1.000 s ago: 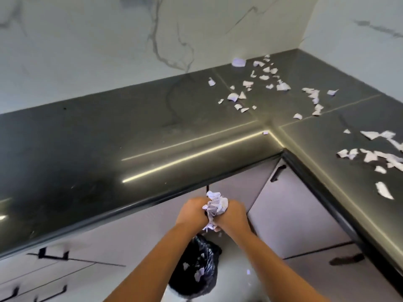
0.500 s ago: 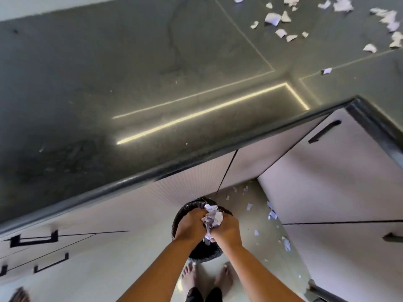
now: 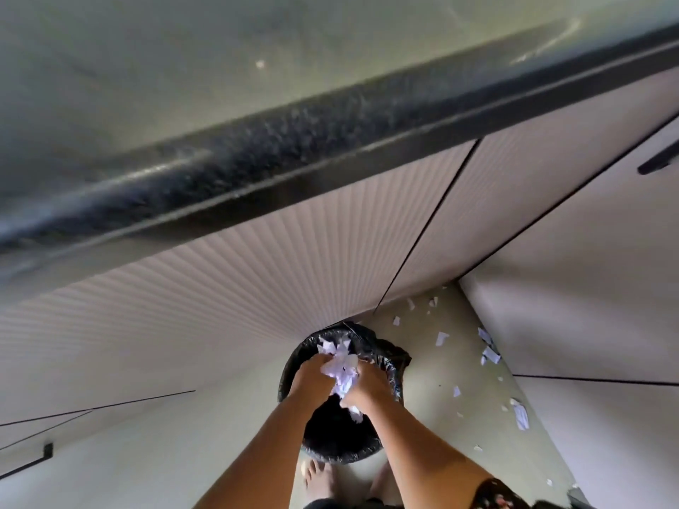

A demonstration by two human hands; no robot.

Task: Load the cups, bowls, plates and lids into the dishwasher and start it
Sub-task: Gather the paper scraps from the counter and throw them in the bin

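No cups, bowls, plates, lids or dishwasher are in view. My left hand and my right hand together hold a bunch of torn white paper scraps over the mouth of a bin lined with a black bag on the floor. Both hands have their fingers curled around the paper. A few scraps hang below my right hand, over the bin's dark inside.
The black countertop edge runs across the top, blurred. White cabinet fronts stand behind the bin and to the right. Several paper scraps lie on the floor to the right. My bare feet stand just before the bin.
My view has tipped down from the countertop to the floor. Both hands have lowered the paper bunch from below the counter edge to the bin's mouth, and the bunch has loosened.
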